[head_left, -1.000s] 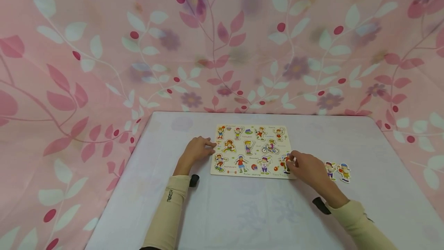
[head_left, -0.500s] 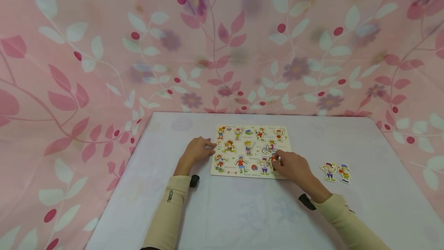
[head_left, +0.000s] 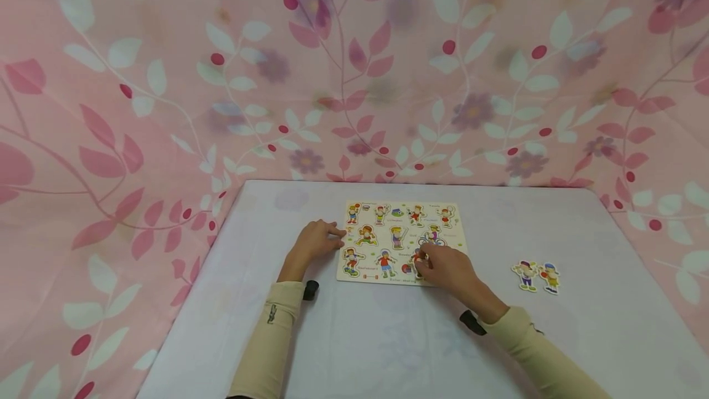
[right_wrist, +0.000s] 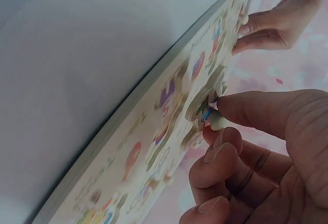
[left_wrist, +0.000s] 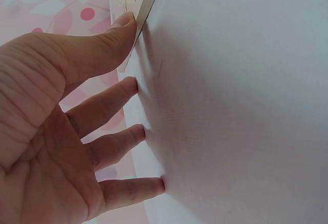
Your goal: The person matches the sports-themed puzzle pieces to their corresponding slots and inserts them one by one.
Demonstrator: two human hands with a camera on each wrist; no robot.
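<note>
So there's a wooden peg puzzle board [head_left: 401,242] sitting in the middle of the frame on a white table [head_left: 388,337], printed with little cartoon sports kids. The captions under the figures are mostly too small to read; I can sort of make out "Roller skating" along the bottom edge and a big "S" on one kid's shirt, the rest is a blur.

The right hand [head_left: 445,268] is over the lower right part of the board, thumb and forefinger pinching the small peg of a piece [right_wrist: 201,112]. In the right wrist view that piece sits tilted, partly lifted off the board.

The left hand [head_left: 316,240] rests at the board's left edge, fingers straight and relaxed, thumb [left_wrist: 110,42] pressed against the edge, other fingertips on the table.

Two loose pieces [head_left: 536,276] lie side by side on the table, right of the board and well apart from it. Pink leafy curtain [head_left: 166,79] fills the background.
</note>
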